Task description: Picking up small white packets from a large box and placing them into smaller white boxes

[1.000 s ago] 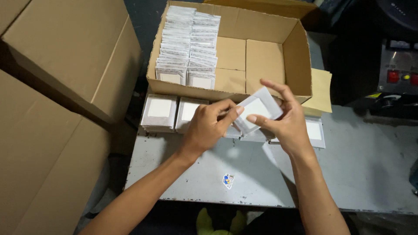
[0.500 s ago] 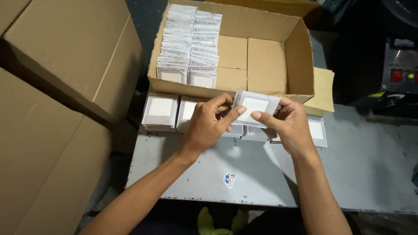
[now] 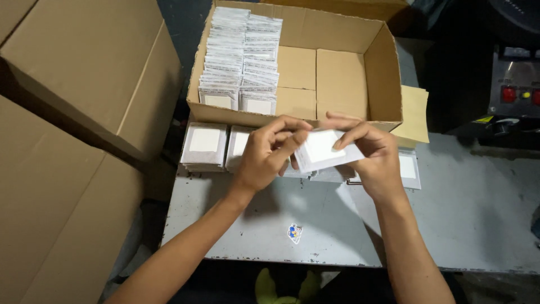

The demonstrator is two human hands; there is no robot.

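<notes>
Grey metal table (image 3: 450, 225) – both hands grip white packet (image 3: 323, 147)

white packet (image 3: 323, 149), brown cardboard box (image 3: 340, 84), grey table (image 3: 472, 219)

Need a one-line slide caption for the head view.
Both hands, left hand and right hand, hold a flat white packet above a grey table, before an open cardboard box part-filled with packet rows.
</notes>
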